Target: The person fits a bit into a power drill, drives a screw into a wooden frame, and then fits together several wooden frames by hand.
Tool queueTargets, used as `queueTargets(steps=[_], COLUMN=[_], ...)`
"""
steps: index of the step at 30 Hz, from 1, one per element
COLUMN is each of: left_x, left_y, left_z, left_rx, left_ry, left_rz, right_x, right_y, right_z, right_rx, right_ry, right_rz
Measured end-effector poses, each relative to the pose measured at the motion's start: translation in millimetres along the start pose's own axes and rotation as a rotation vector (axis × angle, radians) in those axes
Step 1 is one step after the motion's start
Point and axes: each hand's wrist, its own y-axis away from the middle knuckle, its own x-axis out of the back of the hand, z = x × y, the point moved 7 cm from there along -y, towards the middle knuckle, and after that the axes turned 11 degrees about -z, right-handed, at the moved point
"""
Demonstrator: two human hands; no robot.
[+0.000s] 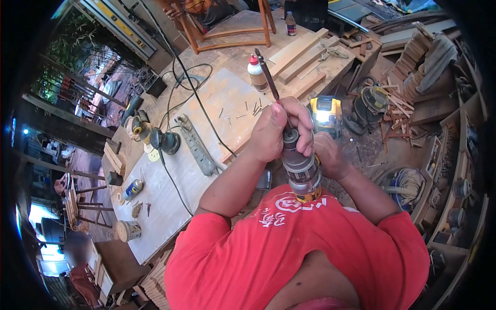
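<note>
A yellow-and-black cordless drill (300,169) is held close to my chest, its chuck facing away from me. My right hand (330,155) is wrapped around its handle, mostly hidden behind the drill body. From the chuck area a long dark bit (268,77) sticks out, slanting up and left. The fingers of my left hand (279,126) are closed around the lower part of that bit, just beyond the chuck. The drill's battery end, with a bright work light (324,117), shows past my right hand.
On the worktable (206,98) lie loose screws (257,108), a glue bottle (257,72), a power strip (196,147) and a sander (165,140) with its cord. Wooden boards (299,57) rest at the far right. A spray can (133,189) and a tub (128,230) are at the left.
</note>
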Motion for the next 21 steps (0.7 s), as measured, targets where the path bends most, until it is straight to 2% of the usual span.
queueTargets(steps=[8, 10, 17, 19, 21], left_x=[2.1, 3.2, 5.9, 5.9, 7.5], left_y=[4.8, 5.9, 8.6, 8.5, 9.6], left_z=[-2.8, -4.6, -9.1, -4.6, -6.2], left_rx=[-0.037, 0.006, 0.012, -0.092, -0.088], left_ry=[0.016, 0.002, -0.017, 0.124, 0.127], left_rz=[0.039, 0.064, 0.027, 0.085, 0.086], right_x=[-4.4, -5.1, -2.2, -1.7, 0.4], right_y=[3.6, 3.5, 0.0, -1.0, -2.9], right_z=[1.8, 1.3, -4.1, -3.2, -4.0], right_rx=[-0.003, -0.003, -0.022, -0.028, -0.024], right_ry=[-0.010, -0.010, -0.009, -0.009, 0.001], right_rz=[-0.018, -0.025, 0.001, -0.003, -0.006])
